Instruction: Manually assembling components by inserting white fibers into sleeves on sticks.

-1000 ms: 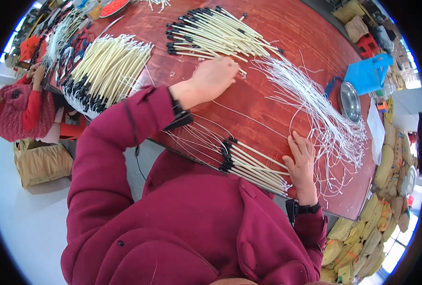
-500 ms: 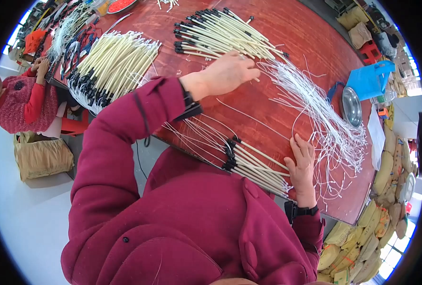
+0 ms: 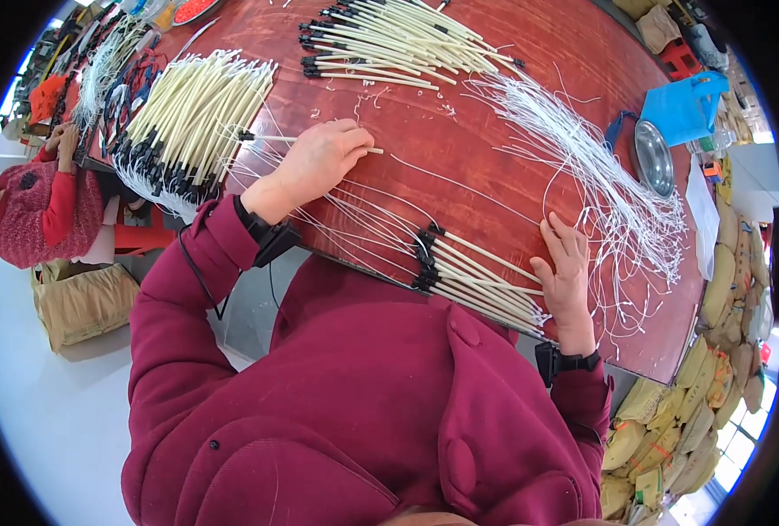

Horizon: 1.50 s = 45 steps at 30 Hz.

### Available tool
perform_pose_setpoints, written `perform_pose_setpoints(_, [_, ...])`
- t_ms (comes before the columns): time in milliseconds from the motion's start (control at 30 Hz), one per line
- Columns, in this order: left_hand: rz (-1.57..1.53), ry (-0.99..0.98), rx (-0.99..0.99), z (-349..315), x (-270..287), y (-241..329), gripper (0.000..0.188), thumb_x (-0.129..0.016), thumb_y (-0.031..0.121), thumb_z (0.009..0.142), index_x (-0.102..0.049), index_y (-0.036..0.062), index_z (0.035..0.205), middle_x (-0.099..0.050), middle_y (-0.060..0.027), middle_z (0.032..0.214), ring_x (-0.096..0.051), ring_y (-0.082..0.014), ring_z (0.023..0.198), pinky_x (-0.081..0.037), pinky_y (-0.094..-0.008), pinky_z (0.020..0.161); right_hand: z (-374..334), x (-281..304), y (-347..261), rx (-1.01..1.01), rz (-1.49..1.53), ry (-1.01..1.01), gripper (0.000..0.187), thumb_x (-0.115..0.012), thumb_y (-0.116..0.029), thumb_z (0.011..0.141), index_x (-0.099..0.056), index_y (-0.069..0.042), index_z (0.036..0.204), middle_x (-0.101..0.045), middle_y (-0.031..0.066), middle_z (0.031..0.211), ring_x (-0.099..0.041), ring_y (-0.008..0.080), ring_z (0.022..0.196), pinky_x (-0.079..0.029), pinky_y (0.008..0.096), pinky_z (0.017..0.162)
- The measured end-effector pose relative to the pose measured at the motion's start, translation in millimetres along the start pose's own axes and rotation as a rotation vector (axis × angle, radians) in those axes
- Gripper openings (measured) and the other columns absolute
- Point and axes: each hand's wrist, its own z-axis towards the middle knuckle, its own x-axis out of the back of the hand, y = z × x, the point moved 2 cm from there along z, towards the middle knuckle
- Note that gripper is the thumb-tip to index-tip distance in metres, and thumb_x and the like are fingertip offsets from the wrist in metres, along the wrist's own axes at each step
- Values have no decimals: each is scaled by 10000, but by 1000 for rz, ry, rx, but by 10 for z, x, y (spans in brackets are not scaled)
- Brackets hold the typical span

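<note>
My left hand [image 3: 323, 159] is closed around a thin cream stick with a black end [image 3: 266, 138]. The stick's plain tip pokes out past the fingers. My right hand [image 3: 566, 272] rests on the table with thumb and fingers apart. A white cord [image 3: 459, 181] runs across the wood to its fingertips. Just left of that hand lies a small row of cream sticks [image 3: 481, 282], with black ends and white cords trailing left. Beyond it spreads a loose bundle of white cords [image 3: 573, 158]. A pile of similar sticks [image 3: 389, 44] lies at the far side.
A large stick pile [image 3: 196, 114] covers the table's left part. At the right are a metal bowl [image 3: 652, 158], a blue plastic container [image 3: 683, 105] and a white sheet [image 3: 703, 219]. Another person [image 3: 47, 206] sits at the far left. Stacked sacks [image 3: 670, 421] stand past the right edge.
My left hand has moved left and nearer, away from the far pile, and now a stick shows in it. My right hand has stayed nearly in place; the view has shifted slightly.
</note>
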Motion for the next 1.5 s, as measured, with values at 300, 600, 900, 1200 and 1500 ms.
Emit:
perform_pose_setpoints(300, [61, -21, -53, 104, -27, -22, 136, -679, 66, 906, -699, 27, 1034, -684, -126, 982, -664, -368, 923, -538, -422, 793, 74, -17, 1, -12, 34, 21, 579, -699, -333, 919, -628, 2, 1386, -565, 137, 1461, -513, 346, 1261, -397, 453, 1112])
perform_pose_setpoints(600, [97, -18, -112, 193, -256, 197, 79, -667, 68, 881, -692, 58, 956, -648, -99, 960, -663, -328, 952, -540, -421, 806, -17, -13, -18, -15, 19, 16, 580, -701, -328, 911, -628, 0, 1383, -570, 134, 1456, -505, 347, 1279, -387, 455, 1120])
perform_pose_setpoints(900, [186, -305, -374, 948, -1134, 1219, 68, -650, 128, 824, -693, 93, 864, -664, -67, 916, -684, -287, 956, -558, -439, 799, 325, -66, -334, 25, -4, -126, 781, -761, -282, 860, -458, 23, 1512, -426, 168, 1587, -422, 385, 1396, -338, 471, 1180])
perform_pose_setpoints(1200, [91, 129, -229, 464, -121, 858, 360, -771, 270, 866, -656, 91, 1156, -671, -110, 1098, -634, -326, 1046, -484, -450, 889, 348, 29, -99, 1, -5, 37, 767, -800, -238, 837, -481, -6, 1495, -452, 186, 1545, -456, 393, 1345, -371, 489, 1143])
perform_pose_setpoints(1500, [120, -31, 100, 280, -211, 176, 175, -753, 223, 884, -687, 83, 965, -678, -81, 909, -656, -305, 917, -468, -447, 876, 838, -114, -496, 275, -52, 26, 498, -809, -183, 818, -668, -54, 1278, -628, 87, 1360, -570, 311, 1160, -453, 435, 1004])
